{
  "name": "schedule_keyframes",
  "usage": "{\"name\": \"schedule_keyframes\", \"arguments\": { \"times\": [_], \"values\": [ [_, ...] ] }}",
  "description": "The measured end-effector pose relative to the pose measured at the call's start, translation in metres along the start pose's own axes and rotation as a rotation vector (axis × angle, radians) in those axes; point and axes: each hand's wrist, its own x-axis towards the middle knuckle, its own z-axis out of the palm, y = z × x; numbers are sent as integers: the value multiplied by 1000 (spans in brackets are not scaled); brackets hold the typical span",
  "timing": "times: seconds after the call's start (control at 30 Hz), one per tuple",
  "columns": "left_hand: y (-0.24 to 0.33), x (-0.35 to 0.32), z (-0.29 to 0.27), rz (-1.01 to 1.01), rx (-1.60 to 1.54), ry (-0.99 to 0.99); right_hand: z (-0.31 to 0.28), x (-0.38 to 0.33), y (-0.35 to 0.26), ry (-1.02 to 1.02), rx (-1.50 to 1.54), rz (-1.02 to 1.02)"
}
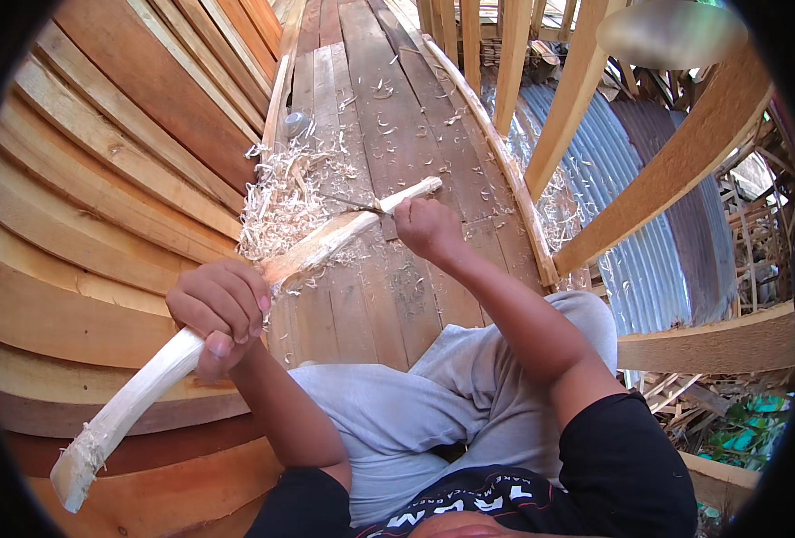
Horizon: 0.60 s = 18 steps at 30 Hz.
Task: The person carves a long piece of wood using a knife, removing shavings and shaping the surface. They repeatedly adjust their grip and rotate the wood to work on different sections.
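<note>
A long, slightly bent pale wooden branch (325,238), stripped of bark, runs slantwise across the space in front of me. My left hand (221,309) is wrapped round its middle, where the wood bends. The branch's near end, at lower left, has a rough, frayed tip. Closer to its far end, my right hand (428,226) is closed in a fist round the handle of a knife, mostly hidden by the fingers. The dark, narrow knife blade (352,204) sticks out to the left and lies across the branch.
Curled wood shavings (276,208) are heaped on the plank floor (397,117), beside a small clear jar (297,124). Curved planks (101,197) rise on my left. On the right stand upright timber ribs (568,90), with corrugated metal sheets (630,206) beyond. My legs (397,403) are folded in front of me.
</note>
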Motion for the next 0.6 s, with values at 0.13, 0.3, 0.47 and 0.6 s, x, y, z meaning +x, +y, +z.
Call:
{"name": "schedule_keyframes", "arguments": {
  "times": [0.13, 0.3, 0.47, 0.6],
  "values": [
    [5, -8, -9, 12, -14, 17, -12, -21, -38, -50, -21, 69],
    [-1, 3, 7, -11, -12, -64, 11, 1, 9, 134, 40, -86],
    [-7, -3, 5, -4, 37, -1, -3, -8, -22, 42, 3, 104],
    [0, 0, 12, -13, 99, 39, -22, -21, -52, -34, 6, 39]
  ]
}}
